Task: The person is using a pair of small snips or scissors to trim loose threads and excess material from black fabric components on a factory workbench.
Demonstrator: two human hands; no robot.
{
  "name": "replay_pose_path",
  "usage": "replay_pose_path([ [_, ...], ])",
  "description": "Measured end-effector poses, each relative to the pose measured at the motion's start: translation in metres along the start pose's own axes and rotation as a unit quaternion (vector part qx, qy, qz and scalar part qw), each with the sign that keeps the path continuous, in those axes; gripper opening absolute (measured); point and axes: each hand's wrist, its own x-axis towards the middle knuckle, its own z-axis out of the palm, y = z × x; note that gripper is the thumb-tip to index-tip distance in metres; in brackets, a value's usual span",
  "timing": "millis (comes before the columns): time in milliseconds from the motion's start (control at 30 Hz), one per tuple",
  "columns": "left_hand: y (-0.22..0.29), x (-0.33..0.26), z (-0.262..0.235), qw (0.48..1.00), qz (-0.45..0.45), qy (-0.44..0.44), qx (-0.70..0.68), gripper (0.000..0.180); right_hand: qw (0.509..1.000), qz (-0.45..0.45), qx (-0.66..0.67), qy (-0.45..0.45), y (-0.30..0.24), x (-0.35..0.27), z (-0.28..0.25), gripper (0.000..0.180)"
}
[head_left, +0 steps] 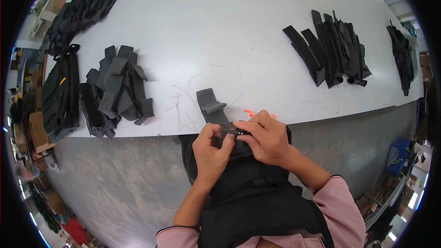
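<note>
Your white, smooth-topped table (220, 32) is the largest thing here; its near edge curves just in front of you, with wide open room across the middle and far part. Below that edge lies the grey, mottled floor (119, 174). A black fabric bundle with a yellow-orange tab (59, 94) covers the table's near left corner. Heaps of dark fabric strips lie at far left (87, 14), nearer left (117, 82), right (328, 46) and far right (402, 59); overlaps hide many strips. Off to the right, a blue plastic basket (398, 156) shows something yellow-green, its other contents too small to tell.

Your left hand (210, 156) pinches the near end of a single dark grey fabric strip (212, 105), which reaches from the table over its near edge. Your right hand (266, 140) closes around a small black tool with silver dots (242, 133), held against that end; your fingers partly hide it. An orange cord (250, 112) lies behind your right hand, partly covered.
</note>
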Motion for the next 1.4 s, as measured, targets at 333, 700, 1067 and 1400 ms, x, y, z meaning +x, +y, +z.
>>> replay_pose_path([
  [333, 0.001, -0.005, 0.002, 0.999, -0.003, 0.015, -0.049, 0.012, 0.998, -0.029, -0.029, 0.038, -0.004, -0.004, 0.004, 0.037],
  [700, 0.006, -0.003, 0.001, 0.994, -0.025, 0.012, -0.103, 0.011, 0.997, 0.018, 0.025, 0.067, -0.005, -0.005, -0.002, 0.032],
  [1067, 0.010, 0.002, -0.012, 0.977, -0.101, 0.017, -0.185, 0.010, 0.997, 0.061, 0.022, 0.035, 0.004, -0.011, -0.013, 0.031],
  [1400, 0.011, 0.003, -0.016, 0.970, -0.126, 0.016, -0.208, 0.014, 0.999, -0.025, -0.019, 0.029, 0.001, -0.004, -0.009, 0.034],
])
